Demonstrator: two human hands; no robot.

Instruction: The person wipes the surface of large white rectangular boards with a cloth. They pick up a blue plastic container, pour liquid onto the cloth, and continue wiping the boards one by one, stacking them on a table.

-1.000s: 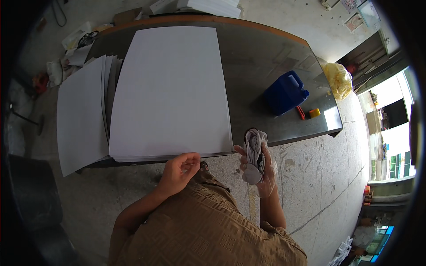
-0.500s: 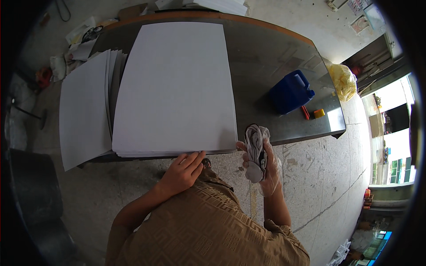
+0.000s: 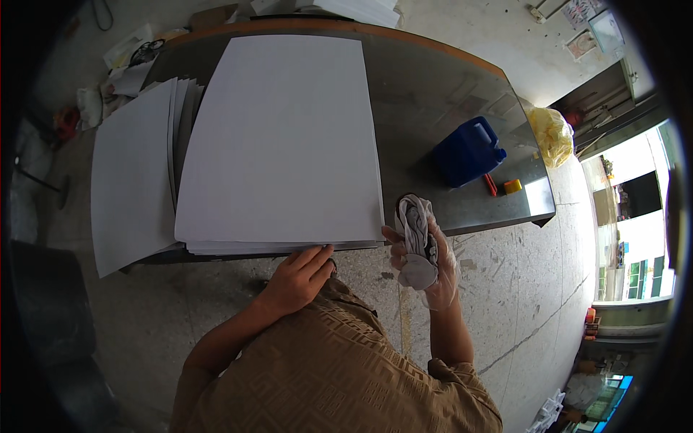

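A stack of large white sheets lies on the dark glass-topped table, its near edge along the table's front. My bare left hand rests at that edge, fingers stretched out and touching it; the thumb is hidden. In a clear plastic glove, my right hand is closed around a bunched grey cloth, just beyond the stack's near right corner. Left of the stack, more white sheets stand fanned and bent over the table's left side.
On the table's right part stand a blue jerrycan, a red cutter-like tool and a small yellow-and-orange object. A yellow plastic bag sits past the right edge. Black seating is at the left.
The view has shifted slightly. The top sheet's near edge sits a little farther from the edges of the sheets beneath. Both hands stay nearly in place, the cloth still in my right one.
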